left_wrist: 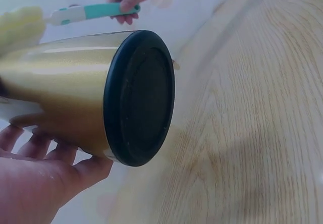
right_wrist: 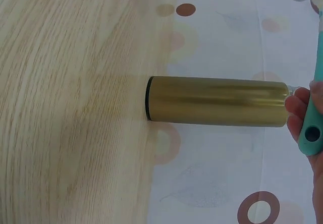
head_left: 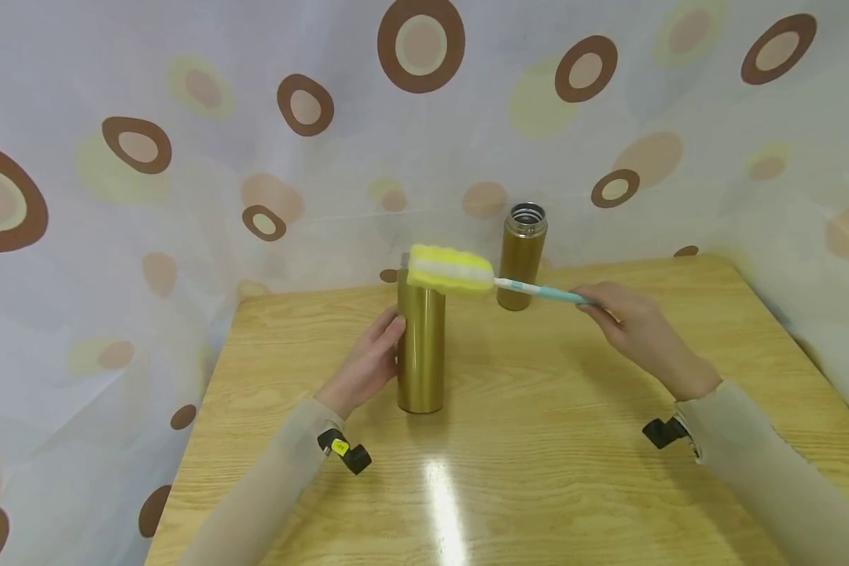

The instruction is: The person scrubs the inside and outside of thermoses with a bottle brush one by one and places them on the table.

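Observation:
My left hand (head_left: 369, 358) grips a tall gold thermos bottle (head_left: 421, 354) around its side, the thumb toward me. The bottle is upright over the table, and its black base (left_wrist: 146, 98) shows in the left wrist view. In my right hand (head_left: 644, 334) is a bottle brush, pinched near the end of its teal and white handle (head_left: 552, 294). Its yellow and white sponge head (head_left: 453, 269) lies sideways across the bottle's top in the head view, hiding most of the mouth.
A second gold thermos bottle (head_left: 520, 263) stands upright without a lid at the back of the wooden table (head_left: 538, 456). Behind the table hangs a pale sheet (head_left: 368, 149) with brown and yellow circles, which also comes around both sides.

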The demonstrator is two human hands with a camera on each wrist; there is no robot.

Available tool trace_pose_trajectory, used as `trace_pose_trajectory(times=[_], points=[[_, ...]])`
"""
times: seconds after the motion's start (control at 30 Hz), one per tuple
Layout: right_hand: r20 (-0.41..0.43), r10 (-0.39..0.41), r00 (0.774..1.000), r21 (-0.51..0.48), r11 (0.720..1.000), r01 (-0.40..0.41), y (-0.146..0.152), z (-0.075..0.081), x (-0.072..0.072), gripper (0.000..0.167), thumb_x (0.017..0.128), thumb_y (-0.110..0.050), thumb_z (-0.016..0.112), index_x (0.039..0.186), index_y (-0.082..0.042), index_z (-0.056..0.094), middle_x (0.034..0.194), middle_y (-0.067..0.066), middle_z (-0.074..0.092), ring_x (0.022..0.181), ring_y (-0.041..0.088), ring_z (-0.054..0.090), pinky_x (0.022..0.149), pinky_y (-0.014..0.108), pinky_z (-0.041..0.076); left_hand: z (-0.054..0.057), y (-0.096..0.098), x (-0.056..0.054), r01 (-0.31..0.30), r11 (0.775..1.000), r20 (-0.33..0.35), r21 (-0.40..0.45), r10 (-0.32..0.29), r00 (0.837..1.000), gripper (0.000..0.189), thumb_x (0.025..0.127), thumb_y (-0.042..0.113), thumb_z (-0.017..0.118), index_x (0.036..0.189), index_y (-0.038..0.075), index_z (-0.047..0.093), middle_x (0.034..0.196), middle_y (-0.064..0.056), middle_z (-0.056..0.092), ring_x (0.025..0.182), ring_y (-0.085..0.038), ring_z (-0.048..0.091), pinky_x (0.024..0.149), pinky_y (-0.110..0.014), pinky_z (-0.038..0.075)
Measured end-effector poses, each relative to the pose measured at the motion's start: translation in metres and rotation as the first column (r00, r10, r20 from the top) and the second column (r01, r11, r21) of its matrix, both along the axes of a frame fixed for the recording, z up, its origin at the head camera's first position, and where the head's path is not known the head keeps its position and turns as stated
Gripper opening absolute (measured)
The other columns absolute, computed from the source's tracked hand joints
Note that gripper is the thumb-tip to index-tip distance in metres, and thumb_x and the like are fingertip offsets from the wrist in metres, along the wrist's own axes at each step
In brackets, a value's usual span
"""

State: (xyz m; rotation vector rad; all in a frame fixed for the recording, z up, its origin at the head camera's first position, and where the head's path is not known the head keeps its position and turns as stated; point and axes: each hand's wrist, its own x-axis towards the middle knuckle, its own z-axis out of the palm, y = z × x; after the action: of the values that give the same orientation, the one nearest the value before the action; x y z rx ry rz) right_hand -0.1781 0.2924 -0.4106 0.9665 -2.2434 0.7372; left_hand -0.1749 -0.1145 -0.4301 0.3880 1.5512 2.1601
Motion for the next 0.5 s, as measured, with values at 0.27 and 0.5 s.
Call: trace_pose_trajectory(times=[0.27, 0.5], points=[[-0.042, 0.065, 0.997, 0.002, 0.998, -0.065, -0.002, -0.002, -0.001, 0.045, 0.109, -0.038, 0.049, 0.115, -0.002, 0.076, 0.104, 0.008, 0.077, 0.086, 0.023, 0.071, 0.088, 0.007, 0.046, 0.001, 0.005, -0.005, -0.059, 0.998, 0.039, 0.031, 0.058, 0.998, 0.091, 0.100, 0.054, 0.065, 0.166, 0.015, 0.017, 0.159, -0.016, 0.035, 0.146, -0.038, 0.036, 0.115, -0.055, 0.038], [0.021, 0.149, 0.989, 0.037, 0.988, -0.150, -0.004, -0.006, 0.005, 0.048, 0.109, -0.040, 0.046, 0.113, -0.003, 0.076, 0.106, 0.007, 0.077, 0.094, 0.026, 0.071, 0.099, 0.007, 0.044, 0.012, 0.006, -0.012, -0.134, 0.988, 0.059, 0.071, 0.130, 0.990, 0.066, 0.111, 0.042, 0.046, 0.165, 0.016, 0.019, 0.154, -0.015, 0.041, 0.142, -0.033, 0.044, 0.117, -0.053, 0.038]])
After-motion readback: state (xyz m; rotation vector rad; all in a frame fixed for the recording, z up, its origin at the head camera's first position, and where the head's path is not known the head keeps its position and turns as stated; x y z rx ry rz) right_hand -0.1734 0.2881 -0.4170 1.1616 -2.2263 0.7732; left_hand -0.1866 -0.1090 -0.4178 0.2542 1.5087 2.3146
